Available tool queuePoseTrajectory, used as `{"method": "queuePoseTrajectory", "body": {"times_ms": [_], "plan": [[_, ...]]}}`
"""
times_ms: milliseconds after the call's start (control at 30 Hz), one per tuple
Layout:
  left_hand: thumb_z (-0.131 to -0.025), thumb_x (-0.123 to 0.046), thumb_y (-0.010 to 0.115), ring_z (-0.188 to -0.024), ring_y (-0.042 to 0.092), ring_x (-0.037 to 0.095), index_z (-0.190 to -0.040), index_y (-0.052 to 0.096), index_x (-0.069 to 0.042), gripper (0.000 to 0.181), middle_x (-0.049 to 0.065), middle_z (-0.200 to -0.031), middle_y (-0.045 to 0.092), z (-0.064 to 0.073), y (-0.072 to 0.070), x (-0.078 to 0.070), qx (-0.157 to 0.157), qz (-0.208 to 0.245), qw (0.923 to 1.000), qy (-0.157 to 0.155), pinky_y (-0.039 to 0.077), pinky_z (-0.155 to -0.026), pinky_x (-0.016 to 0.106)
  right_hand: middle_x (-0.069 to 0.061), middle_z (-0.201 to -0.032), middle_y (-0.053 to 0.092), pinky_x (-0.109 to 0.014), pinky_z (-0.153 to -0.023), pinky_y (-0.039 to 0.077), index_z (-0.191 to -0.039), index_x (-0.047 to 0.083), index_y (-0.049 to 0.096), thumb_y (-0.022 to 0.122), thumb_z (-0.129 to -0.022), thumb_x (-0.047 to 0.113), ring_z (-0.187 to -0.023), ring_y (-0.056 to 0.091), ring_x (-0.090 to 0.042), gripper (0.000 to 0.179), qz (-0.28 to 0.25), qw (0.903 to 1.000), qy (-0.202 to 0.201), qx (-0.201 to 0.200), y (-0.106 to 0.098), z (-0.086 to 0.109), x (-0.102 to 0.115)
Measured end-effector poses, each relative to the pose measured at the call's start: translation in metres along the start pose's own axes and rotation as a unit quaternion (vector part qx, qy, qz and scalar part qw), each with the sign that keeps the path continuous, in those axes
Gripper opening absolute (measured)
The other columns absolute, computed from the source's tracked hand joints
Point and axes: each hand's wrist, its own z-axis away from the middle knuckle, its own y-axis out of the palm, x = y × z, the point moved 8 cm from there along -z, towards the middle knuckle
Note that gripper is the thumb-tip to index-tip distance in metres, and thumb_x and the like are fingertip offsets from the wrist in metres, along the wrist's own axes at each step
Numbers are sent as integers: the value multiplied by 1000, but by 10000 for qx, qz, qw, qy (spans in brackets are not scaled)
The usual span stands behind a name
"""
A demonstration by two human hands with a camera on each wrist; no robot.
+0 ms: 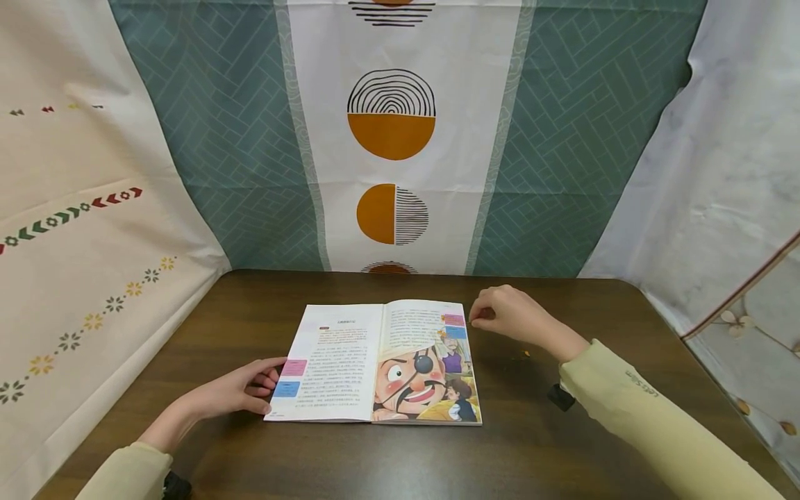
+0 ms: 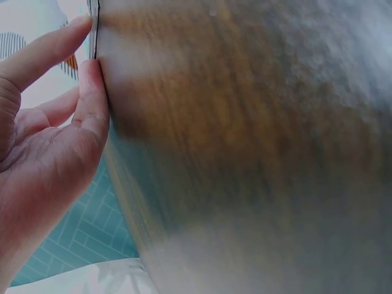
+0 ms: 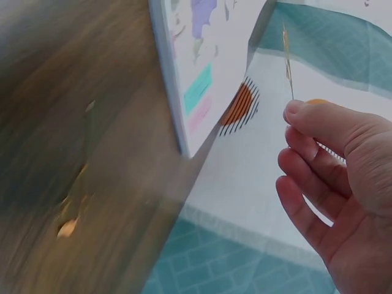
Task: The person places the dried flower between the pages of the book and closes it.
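Note:
An open book lies on the brown table, with text on the left page and a cartoon pirate on the right page. At the book's left edge, my left hand rests its thumb and fingertips against the lower left side. The left wrist view shows these fingers touching the page edge. My right hand is raised beside the upper right corner of the book. Between its thumb and fingertip it pinches a thin golden strip, seen nearly edge-on; its exact kind is unclear.
Pink and blue labels mark the outer page margins. A small golden spot shows on the glossy table below the right wrist; I cannot tell whether it is a reflection. Patterned cloths hang behind and at both sides.

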Motion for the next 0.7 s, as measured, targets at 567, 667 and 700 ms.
{"method": "queuePoseTrajectory", "body": {"times_ms": [567, 667, 700], "plan": [[-83, -7, 75, -104, 47, 3, -148, 23, 13, 86, 20, -118, 43, 1, 1, -2, -5, 108, 9999, 39, 46, -89, 10, 5, -83, 70, -21, -71, 53, -90, 16, 79, 74, -87, 17, -74, 59, -8, 6, 114, 9978, -532, 371, 36, -69, 52], [-83, -8, 75, -104, 48, 3, -149, 22, 12, 87, 22, -119, 42, 1, 0, -1, 4, 118, 9999, 26, 46, -89, 10, 5, -84, 70, -22, -72, 53, -92, 15, 79, 74, -88, 17, -76, 61, -8, 7, -21, 9975, -613, 346, 41, -78, 57], [-84, -8, 75, -104, 48, 2, -149, 21, 12, 87, 22, -120, 42, 1, 0, -1, 10, 106, 9999, 45, 46, -89, 10, 4, -84, 70, -22, -73, 54, -92, 15, 79, 74, -88, 17, -76, 61, -8, 7, -69, 9973, -650, 345, 43, -81, 59]]}}
